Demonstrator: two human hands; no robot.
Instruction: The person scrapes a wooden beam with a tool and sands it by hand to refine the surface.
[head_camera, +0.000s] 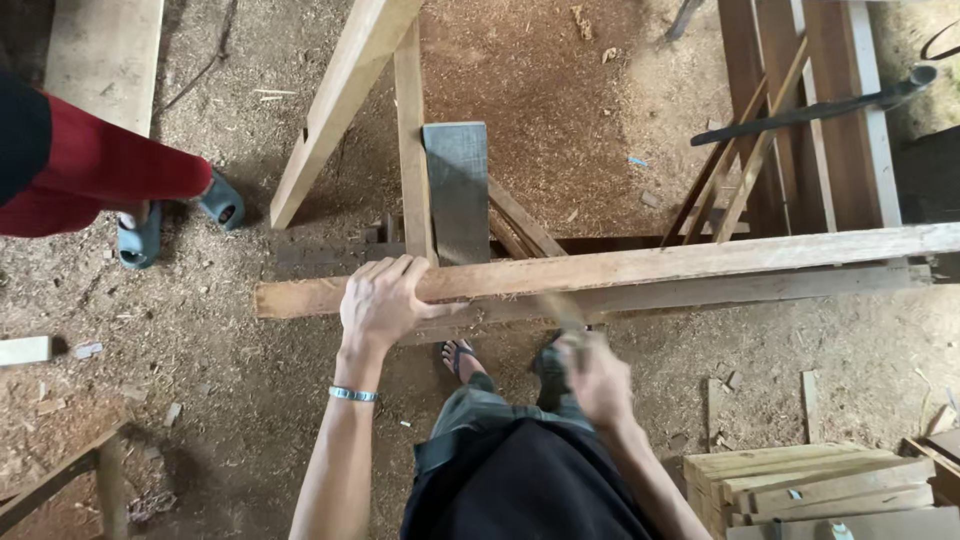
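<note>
Meanwhile left hand (383, 300) presses plank (700, 265); right hand (598, 378) blurred.

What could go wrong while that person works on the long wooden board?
The right hand is blurred, swinging a tool whose kind is unclear, close to the left hand pressing on the long board; a miss might hit those fingers. The foot in an open sandal sits right under the work, so a slip or falling piece could hurt it. Another person's sandalled feet stand close by, where chips may fly.
</note>
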